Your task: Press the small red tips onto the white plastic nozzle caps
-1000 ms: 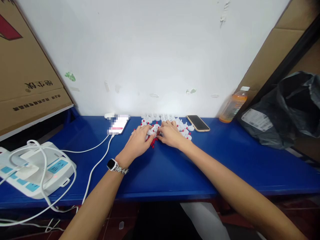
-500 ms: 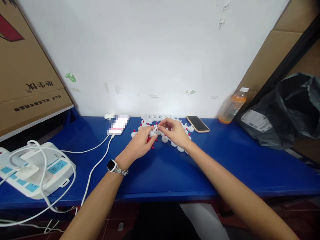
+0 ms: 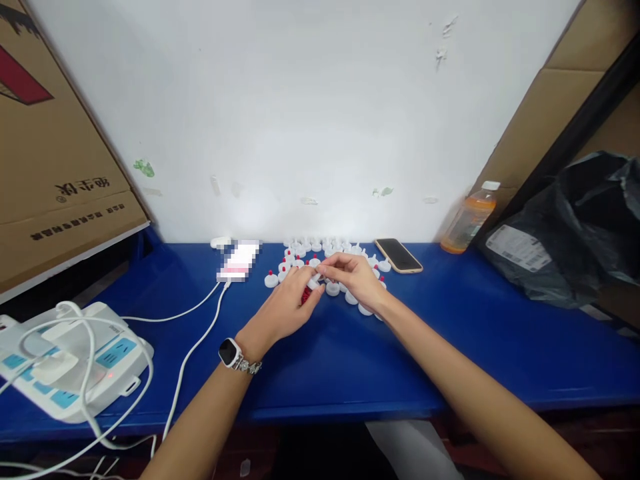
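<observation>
My left hand (image 3: pixel 293 298) is closed around a white nozzle cap (image 3: pixel 314 281), gripping it between thumb and fingers. Fingers pinched, my right hand (image 3: pixel 353 275) meets the tip of that cap; whatever sits between its fingertips is too small to make out. A pile of small red tips (image 3: pixel 306 295) lies partly hidden under my left hand. Around both hands stand several white nozzle caps, some with red tips, such as the red-tipped cap (image 3: pixel 271 279) at the left. Plain white caps (image 3: pixel 317 245) line the back near the wall.
A phone (image 3: pixel 399 255) lies right of the caps, with an orange drink bottle (image 3: pixel 470 218) and black plastic bag (image 3: pixel 565 227) beyond. At left are a white power strip (image 3: pixel 70 363), cables and a charging device with a blurred screen (image 3: pixel 240 260). Cardboard boxes flank the blue table (image 3: pixel 345 373).
The whole view has shifted slightly, with the table appearing lower. Both hands stay together at the white cap, with the right fingertips still at its tip.
</observation>
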A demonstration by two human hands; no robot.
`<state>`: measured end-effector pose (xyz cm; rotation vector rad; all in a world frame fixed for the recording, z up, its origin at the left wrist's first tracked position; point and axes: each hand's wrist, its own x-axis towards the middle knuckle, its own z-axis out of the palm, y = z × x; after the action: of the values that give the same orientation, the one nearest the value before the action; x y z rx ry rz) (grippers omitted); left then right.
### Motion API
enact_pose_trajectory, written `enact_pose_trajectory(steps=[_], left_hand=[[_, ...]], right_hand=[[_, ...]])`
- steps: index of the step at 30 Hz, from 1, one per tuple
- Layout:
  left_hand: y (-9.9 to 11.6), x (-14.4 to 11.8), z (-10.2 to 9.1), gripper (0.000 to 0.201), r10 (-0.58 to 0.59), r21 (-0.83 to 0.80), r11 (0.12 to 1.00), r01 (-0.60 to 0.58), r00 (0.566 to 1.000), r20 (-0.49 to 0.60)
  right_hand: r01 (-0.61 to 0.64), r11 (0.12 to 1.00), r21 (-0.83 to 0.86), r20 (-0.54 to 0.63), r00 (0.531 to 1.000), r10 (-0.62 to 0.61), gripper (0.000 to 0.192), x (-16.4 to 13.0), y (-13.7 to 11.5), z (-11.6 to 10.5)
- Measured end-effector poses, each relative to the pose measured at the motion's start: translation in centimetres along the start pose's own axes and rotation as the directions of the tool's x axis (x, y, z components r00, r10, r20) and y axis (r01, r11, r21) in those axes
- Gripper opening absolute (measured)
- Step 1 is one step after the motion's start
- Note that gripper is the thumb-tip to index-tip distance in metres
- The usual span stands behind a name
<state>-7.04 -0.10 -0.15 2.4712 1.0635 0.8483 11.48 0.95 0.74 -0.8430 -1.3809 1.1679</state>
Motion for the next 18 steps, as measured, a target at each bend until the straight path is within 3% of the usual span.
enact_pose_trajectory(steps=[13,18], left_hand=[[0.13,-0.09,0.02,0.047,-0.03,-0.061,0.998,0.03,0.999,-0.011],[0.01,-0.12,0.32,0.05,-0.006,-0.074,0.997,0.004,1.0,-0.023]], right_hand=[[-0.078,0.991,0.104,-0.023,0.996,0.081,0.035,-0.39,0.16,0.54],[-0.051,0.992,0.119,-0.037,0.998,0.056,0.04,-0.43,0.26,0.71]])
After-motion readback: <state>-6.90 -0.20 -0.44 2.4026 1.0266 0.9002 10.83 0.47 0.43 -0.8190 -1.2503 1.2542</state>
